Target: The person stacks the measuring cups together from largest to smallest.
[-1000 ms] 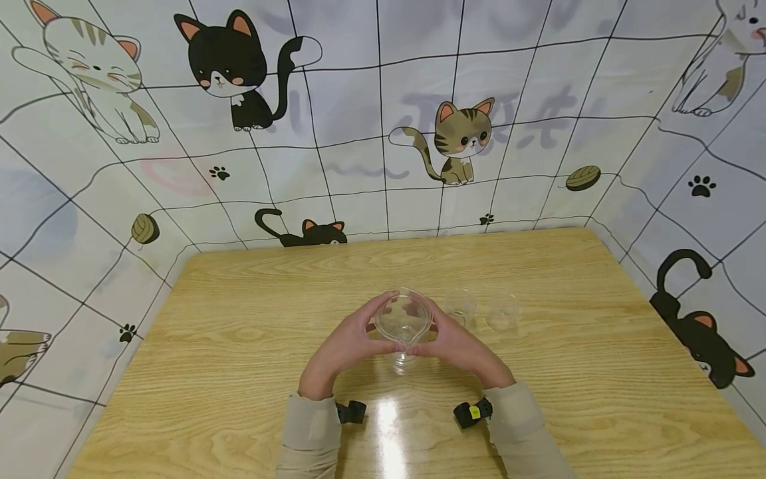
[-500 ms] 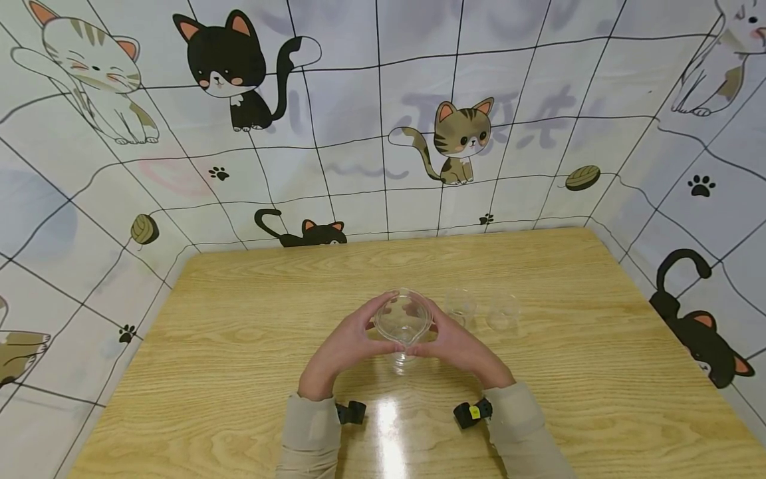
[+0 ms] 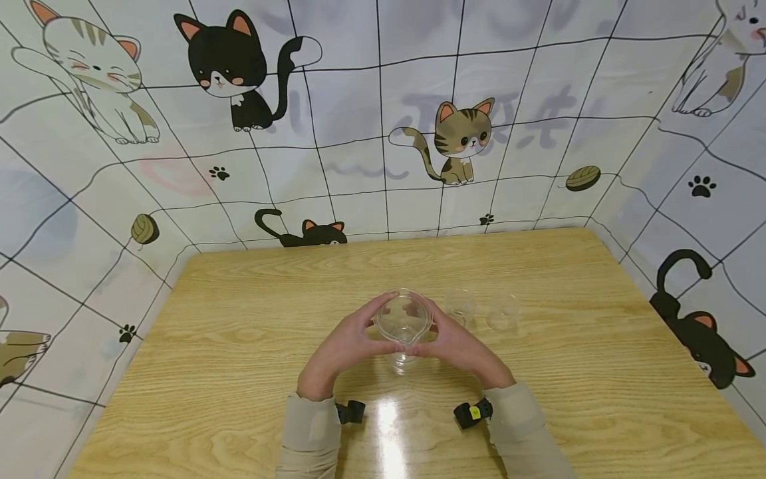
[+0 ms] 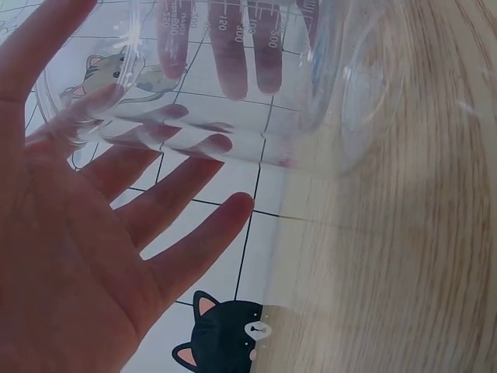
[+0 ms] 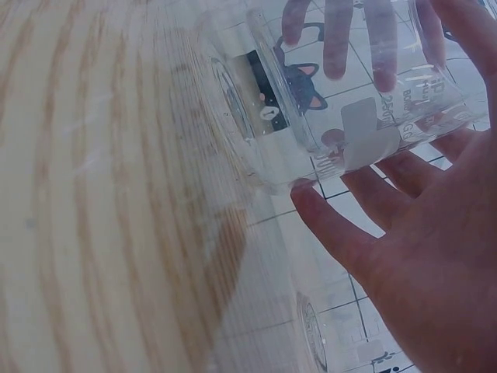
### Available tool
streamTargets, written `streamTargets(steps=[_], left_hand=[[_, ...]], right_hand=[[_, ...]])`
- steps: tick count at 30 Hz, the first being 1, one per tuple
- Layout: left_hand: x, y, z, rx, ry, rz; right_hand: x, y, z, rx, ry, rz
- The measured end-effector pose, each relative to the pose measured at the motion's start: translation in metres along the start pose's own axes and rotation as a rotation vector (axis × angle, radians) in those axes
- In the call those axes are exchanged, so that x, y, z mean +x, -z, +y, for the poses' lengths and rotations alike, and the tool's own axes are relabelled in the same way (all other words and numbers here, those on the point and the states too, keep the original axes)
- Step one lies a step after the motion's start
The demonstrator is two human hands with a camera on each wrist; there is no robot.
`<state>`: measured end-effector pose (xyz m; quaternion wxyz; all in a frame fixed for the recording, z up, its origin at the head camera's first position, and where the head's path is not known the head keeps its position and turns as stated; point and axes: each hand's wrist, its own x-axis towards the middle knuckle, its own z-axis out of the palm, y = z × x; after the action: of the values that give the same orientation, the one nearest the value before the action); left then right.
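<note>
Head view: cat-print wall sheeting (image 3: 347,120) behind and on both sides. Wood-grain table (image 3: 251,313) below, bright glare on the near part. Beige sleeves (image 3: 311,429) at bottom of view. Change over the last second: next to none; same pose, same spot, same grip. Probably a steady hold or pause in the handling, no headway visible. Left hand (image 3: 353,339) spread to beaker width, cupped round the left side, thumb across the near side, fingers round the far side. Right hand (image 3: 453,340) mirroring that from the right, thumb tips close together near the spout. Per both wrist views, fingers fanned, some showing through the glass. Clear beaker (image 3: 403,322) upright between both hands, around mid-table, spout toward the person. Base contact with table: cannot tell. Smaller clear vessel (image 3: 460,307) just behind the right hand, partly hidden; second clear vessel (image 3: 504,313) beside it, farther right. Black wrist devices (image 3: 351,412) at inner wrists, yellow patch (image 3: 475,412) on the right one. White graduation marks (image 4: 239,33) on beaker, partly readable in wrist views only.
</note>
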<state>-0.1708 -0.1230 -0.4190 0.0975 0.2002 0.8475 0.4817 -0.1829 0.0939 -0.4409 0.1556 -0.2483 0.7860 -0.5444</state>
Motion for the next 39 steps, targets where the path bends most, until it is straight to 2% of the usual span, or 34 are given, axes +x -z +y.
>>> streamTargets(steps=[5, 12, 16, 23, 26, 39], left_hand=[[0.003, -0.002, -0.010, 0.057, 0.000, 0.017], [0.004, -0.002, -0.013, 0.112, -0.027, 0.039], [0.004, -0.002, -0.014, 0.133, -0.029, 0.037], [0.005, -0.003, -0.014, 0.133, -0.011, 0.028], [0.004, -0.002, -0.014, 0.127, -0.010, 0.025], [0.004, -0.003, -0.014, 0.121, -0.050, 0.039]], right_hand=[[0.005, -0.002, 0.019, -0.015, 0.009, 0.017], [0.007, -0.002, 0.023, -0.012, 0.018, 0.019], [0.006, -0.001, 0.018, -0.015, 0.007, 0.014], [-0.002, 0.002, -0.009, -0.006, 0.010, -0.016], [-0.002, 0.002, -0.011, -0.011, 0.000, -0.020], [0.006, -0.002, 0.022, -0.008, -0.004, 0.020]])
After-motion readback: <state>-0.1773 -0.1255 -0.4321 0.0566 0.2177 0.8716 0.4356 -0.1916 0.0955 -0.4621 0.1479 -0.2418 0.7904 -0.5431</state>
